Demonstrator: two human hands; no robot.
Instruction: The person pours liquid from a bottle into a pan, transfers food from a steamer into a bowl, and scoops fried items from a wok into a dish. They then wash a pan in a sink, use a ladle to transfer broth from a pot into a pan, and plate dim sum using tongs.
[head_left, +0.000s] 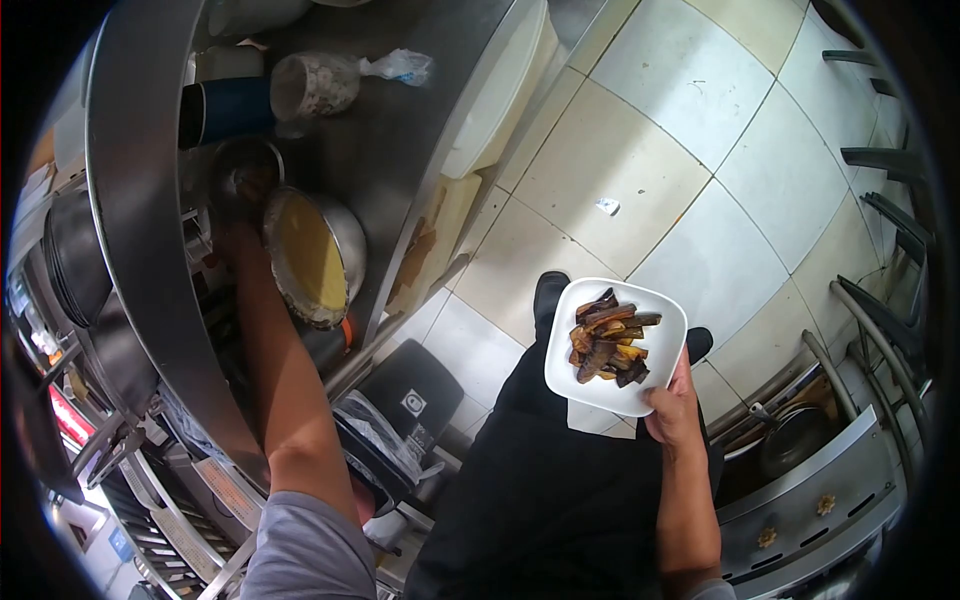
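My right hand (676,405) grips the near right corner of a white square plate (560,370), thumb over the rim. Dark brown, browned strips that look like fried eggplant (610,340) lie heaped on the plate. My left arm reaches onto a steel shelf, where my left hand (237,243) is in shadow and its fingers are not clear. Just beyond that hand is a dark round metal bowl (247,170). Beside the hand and wrist stands a steel bowl (345,245) holding a yellow mass (312,255).
A blue container (235,108) and a clear patterned jar with a plastic bag (400,67) are on the shelf. Below stands a grey bin (410,385). At right are black chair legs (880,158) and a steel stove front (800,510). A white scrap (608,206) lies on the tiled floor.
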